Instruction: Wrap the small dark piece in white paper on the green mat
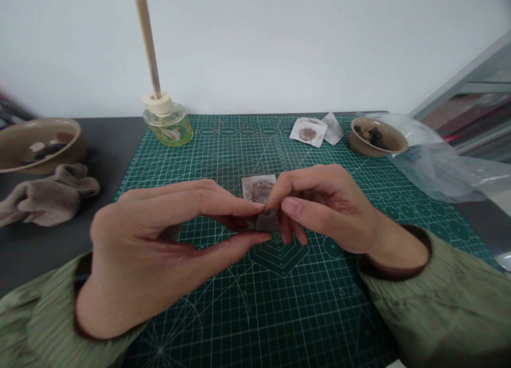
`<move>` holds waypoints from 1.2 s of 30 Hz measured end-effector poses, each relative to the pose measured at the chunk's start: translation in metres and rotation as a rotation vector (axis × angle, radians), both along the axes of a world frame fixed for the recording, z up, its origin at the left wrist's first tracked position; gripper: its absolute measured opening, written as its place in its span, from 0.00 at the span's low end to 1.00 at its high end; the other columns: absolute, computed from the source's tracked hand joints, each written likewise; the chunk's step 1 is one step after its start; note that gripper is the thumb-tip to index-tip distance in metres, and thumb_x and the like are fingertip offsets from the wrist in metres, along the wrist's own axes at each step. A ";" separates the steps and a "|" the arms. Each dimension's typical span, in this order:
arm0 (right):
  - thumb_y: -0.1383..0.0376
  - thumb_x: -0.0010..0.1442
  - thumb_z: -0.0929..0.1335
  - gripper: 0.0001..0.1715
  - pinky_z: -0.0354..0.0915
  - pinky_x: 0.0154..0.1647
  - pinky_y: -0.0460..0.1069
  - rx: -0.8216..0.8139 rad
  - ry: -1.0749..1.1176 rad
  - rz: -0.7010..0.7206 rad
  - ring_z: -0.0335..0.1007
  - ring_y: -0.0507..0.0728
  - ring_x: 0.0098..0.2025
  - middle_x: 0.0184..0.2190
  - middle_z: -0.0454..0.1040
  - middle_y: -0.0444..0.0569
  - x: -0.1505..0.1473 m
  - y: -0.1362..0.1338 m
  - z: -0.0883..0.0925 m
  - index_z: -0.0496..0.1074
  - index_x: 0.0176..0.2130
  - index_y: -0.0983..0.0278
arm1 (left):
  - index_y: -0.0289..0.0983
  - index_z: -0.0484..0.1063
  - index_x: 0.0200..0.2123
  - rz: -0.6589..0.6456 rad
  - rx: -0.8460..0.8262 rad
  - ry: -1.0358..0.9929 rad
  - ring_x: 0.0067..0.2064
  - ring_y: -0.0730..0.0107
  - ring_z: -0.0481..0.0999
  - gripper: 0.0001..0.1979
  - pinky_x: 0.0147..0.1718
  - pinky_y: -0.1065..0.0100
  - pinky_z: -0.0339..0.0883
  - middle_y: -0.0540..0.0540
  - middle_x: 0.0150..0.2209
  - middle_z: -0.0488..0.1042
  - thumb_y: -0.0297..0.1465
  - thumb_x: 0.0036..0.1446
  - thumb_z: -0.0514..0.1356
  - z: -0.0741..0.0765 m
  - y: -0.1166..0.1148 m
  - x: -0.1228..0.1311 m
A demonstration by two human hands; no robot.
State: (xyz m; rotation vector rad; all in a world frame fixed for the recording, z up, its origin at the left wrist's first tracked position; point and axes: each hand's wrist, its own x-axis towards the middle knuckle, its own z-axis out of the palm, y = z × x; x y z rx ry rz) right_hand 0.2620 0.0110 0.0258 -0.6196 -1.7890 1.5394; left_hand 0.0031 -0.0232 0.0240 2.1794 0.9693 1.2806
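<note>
Above the cutting mat [319, 309], left hand [147, 240] and right hand [323, 208] work a dark lump [266, 221] between them, the fingertips of both pressed together and clamped on it. At the mat's far right corner, a tan bowl [377, 136] holds dark chunks [373, 135]; off its left edge, a second bowl [40, 144] holds pale and dark pieces [43, 148]. A stained paper square [258, 188] lies on the mat just beyond the hands.
</note>
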 end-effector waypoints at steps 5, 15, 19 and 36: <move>0.66 0.67 0.83 0.09 0.68 0.23 0.42 0.061 -0.029 -0.033 0.75 0.50 0.24 0.26 0.80 0.42 -0.002 0.000 0.003 0.83 0.38 0.64 | 0.51 0.90 0.48 0.026 -0.002 -0.011 0.35 0.63 0.91 0.10 0.35 0.62 0.92 0.55 0.42 0.92 0.33 0.66 0.80 0.001 0.000 0.002; 0.70 0.63 0.82 0.07 0.66 0.22 0.41 0.140 -0.024 -0.039 0.73 0.48 0.22 0.25 0.80 0.41 -0.003 0.001 0.001 0.83 0.38 0.66 | 0.51 0.90 0.49 0.039 -0.042 0.006 0.38 0.67 0.91 0.11 0.39 0.66 0.89 0.56 0.42 0.92 0.32 0.65 0.80 0.003 -0.004 0.001; 0.73 0.64 0.78 0.03 0.66 0.22 0.40 0.169 -0.034 -0.047 0.74 0.48 0.23 0.25 0.80 0.42 -0.004 0.001 0.002 0.83 0.39 0.68 | 0.50 0.90 0.47 0.014 -0.103 -0.039 0.38 0.68 0.90 0.10 0.39 0.69 0.87 0.56 0.41 0.92 0.31 0.65 0.80 0.005 -0.004 0.002; 0.74 0.63 0.77 0.04 0.65 0.23 0.40 0.095 -0.038 -0.037 0.74 0.48 0.23 0.26 0.78 0.40 -0.004 0.000 0.004 0.81 0.39 0.67 | 0.47 0.90 0.42 -0.118 -0.475 -0.258 0.39 0.78 0.91 0.16 0.42 0.85 0.85 0.62 0.38 0.92 0.19 0.57 0.75 0.017 0.002 0.012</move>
